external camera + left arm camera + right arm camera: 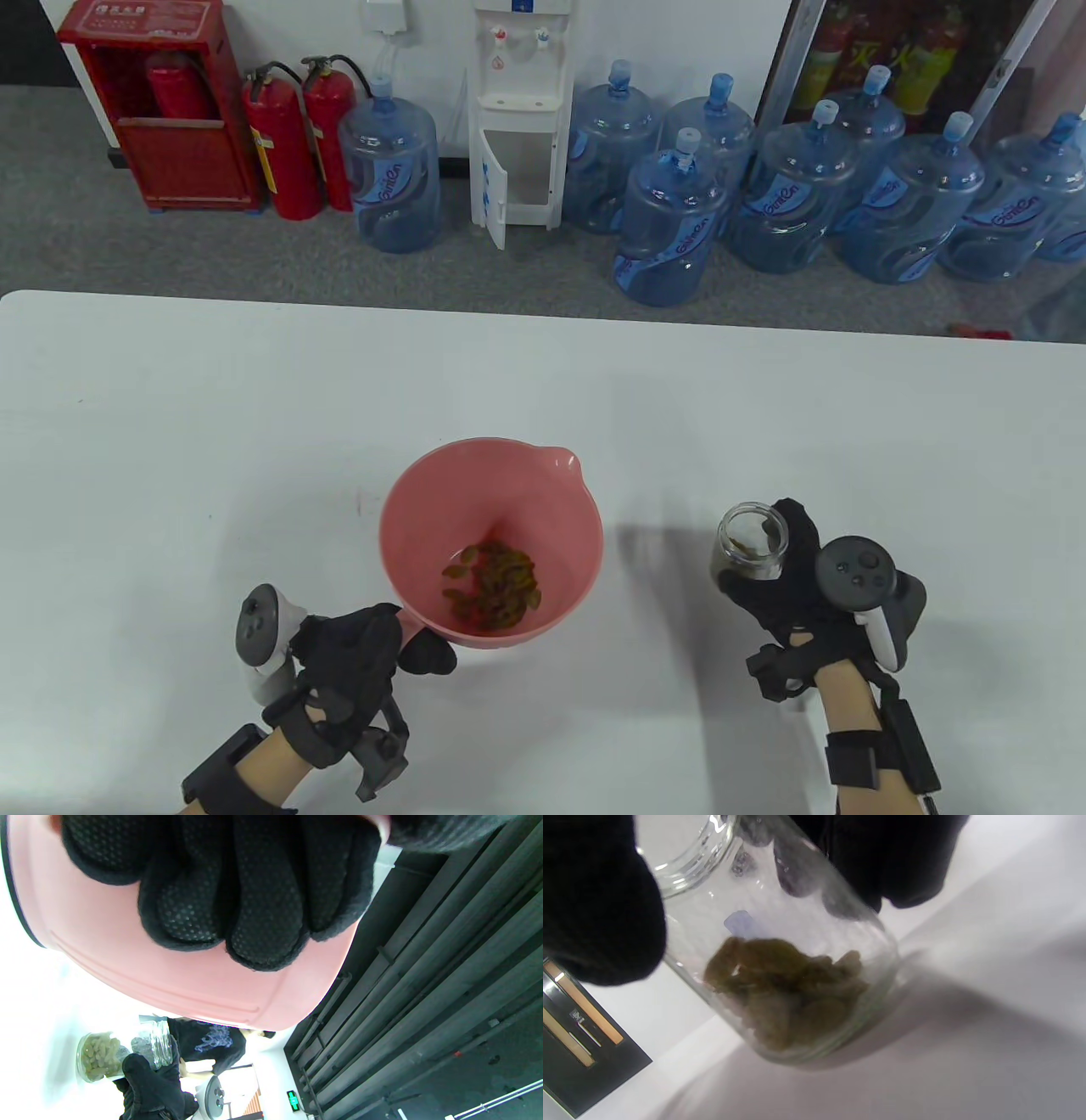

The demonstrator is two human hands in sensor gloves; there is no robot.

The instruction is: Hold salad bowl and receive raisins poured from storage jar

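A pink salad bowl (424,518) with a spout sits on the white table (170,441), a pile of raisins (494,584) in its bottom. My left hand (373,649) grips the bowl at its near-left rim; in the left wrist view its fingers (237,899) press on the bowl's outer wall (127,959). My right hand (785,577) holds an open glass storage jar (751,543) upright, right of the bowl. The jar (797,984) still has raisins (785,993) in its bottom and stands close to the table. The jar also shows in the left wrist view (114,1054).
The table's far edge (543,310) runs across the table view. Beyond it on the floor are several water bottles (670,229), a dispenser (517,119) and fire extinguishers (280,144).
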